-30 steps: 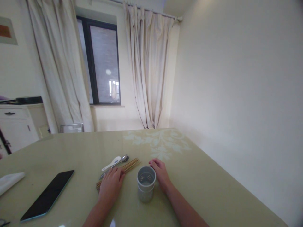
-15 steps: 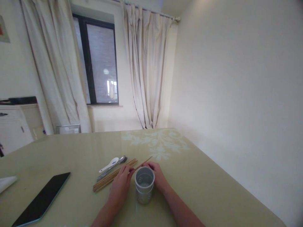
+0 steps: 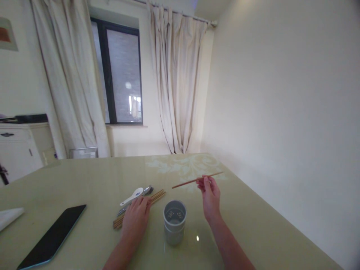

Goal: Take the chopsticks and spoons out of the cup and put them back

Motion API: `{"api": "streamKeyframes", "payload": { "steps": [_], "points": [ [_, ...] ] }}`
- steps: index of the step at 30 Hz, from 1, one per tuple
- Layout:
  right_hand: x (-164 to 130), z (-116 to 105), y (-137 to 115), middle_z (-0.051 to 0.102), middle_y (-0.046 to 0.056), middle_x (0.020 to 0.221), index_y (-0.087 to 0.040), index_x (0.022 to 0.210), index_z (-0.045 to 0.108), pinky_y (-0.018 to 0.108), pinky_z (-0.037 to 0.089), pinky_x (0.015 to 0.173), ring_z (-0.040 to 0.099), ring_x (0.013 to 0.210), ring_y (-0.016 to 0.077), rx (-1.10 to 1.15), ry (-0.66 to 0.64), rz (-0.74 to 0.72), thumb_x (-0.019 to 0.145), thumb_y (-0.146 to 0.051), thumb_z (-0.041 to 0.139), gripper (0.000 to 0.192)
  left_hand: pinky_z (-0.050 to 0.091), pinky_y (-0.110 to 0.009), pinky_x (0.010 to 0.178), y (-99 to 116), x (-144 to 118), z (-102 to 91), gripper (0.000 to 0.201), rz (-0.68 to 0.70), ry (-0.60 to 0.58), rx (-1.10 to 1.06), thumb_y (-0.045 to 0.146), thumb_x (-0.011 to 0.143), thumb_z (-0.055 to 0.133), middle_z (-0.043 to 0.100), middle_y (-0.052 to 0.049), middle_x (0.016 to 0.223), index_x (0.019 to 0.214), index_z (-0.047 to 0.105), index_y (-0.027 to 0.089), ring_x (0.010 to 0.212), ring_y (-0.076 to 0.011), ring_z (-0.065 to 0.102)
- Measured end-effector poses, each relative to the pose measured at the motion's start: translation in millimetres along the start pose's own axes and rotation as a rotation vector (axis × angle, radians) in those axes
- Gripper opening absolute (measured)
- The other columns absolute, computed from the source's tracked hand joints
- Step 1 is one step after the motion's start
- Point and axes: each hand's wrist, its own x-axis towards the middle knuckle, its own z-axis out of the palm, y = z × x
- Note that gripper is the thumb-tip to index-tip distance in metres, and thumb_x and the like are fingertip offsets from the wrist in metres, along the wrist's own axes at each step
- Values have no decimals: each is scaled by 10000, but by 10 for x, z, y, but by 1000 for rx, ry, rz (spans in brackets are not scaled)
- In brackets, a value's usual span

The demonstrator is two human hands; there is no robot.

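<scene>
In my right hand (image 3: 209, 195) a single brown chopstick (image 3: 185, 183) is pinched between thumb and fingers, raised above the table to the right of the cup. My left hand (image 3: 136, 217) lies over a bundle of wooden chopsticks (image 3: 159, 195), fingers curled down onto it; the fingertips are partly hidden. Between both hands a grey cylindrical utensil cup (image 3: 174, 225) stands upright, with small holes visible in its bottom and nothing in it. Just beyond the bundle are a white spoon (image 3: 132, 196) and a metal spoon (image 3: 147, 190), partly covered by my left hand.
A dark tablet-like slab (image 3: 53, 236) lies at the left on the pale green table (image 3: 253, 225). A white object (image 3: 11, 217) sits at the left edge. Behind the table are curtains, a window and a white cabinet (image 3: 17, 150); a wall runs along the right.
My right hand has moved right, away from the cup, carrying the chopstick. My left hand has let go of that chopstick's end and shifted left onto the bundle.
</scene>
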Motion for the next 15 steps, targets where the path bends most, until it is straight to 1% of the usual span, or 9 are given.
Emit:
{"api": "streamKeyframes", "payload": {
  "steps": [2, 4, 7, 10, 15],
  "points": [
    [62, -72, -142, 780, 41, 879, -226, 994, 722, 314, 553, 738, 710, 779, 193, 65, 49, -38, 764, -636, 874, 495, 518, -470, 1043, -57, -1, -44, 307, -17, -61, 119, 275, 1039, 453, 777, -106, 1190, 1076, 754, 230, 1185, -325, 682],
    [50, -92, -235, 764, 32, 840, -225, 1011, 734, 310, 540, 714, 679, 738, 180, 84, 29, -69, 781, -617, 873, 475, 508, -449, 1039, -61, -2, -73, 277, -29, -116, 185, 272, 1033, 483, 777, -101, 1183, 1048, 757, 234, 1200, -321, 677],
    [-70, -33, -279, 724, 24, 756, -210, 973, 762, 309, 517, 677, 627, 688, 173, 26, -77, -106, 822, -603, 855, 431, 498, -443, 1037, -25, -3, -92, 263, -52, -179, 207, 251, 1028, 498, 776, -104, 1196, 1068, 757, 226, 1221, -317, 673],
    [-210, 55, -259, 727, 37, 736, -203, 919, 782, 319, 529, 691, 632, 696, 186, -72, -194, -99, 848, -609, 834, 416, 491, -440, 1042, -10, -6, -98, 282, -73, -225, 181, 248, 1040, 474, 775, -106, 1219, 1113, 744, 212, 1237, -310, 670],
    [-353, 124, -209, 736, 39, 733, -199, 862, 795, 314, 548, 706, 657, 715, 196, -157, -338, -26, 811, -608, 867, 418, 487, -438, 1040, -43, -25, -107, 269, -104, -212, 186, 254, 1028, 475, 764, -105, 1214, 1104, 728, 205, 1215, -309, 672]
  ]
}}
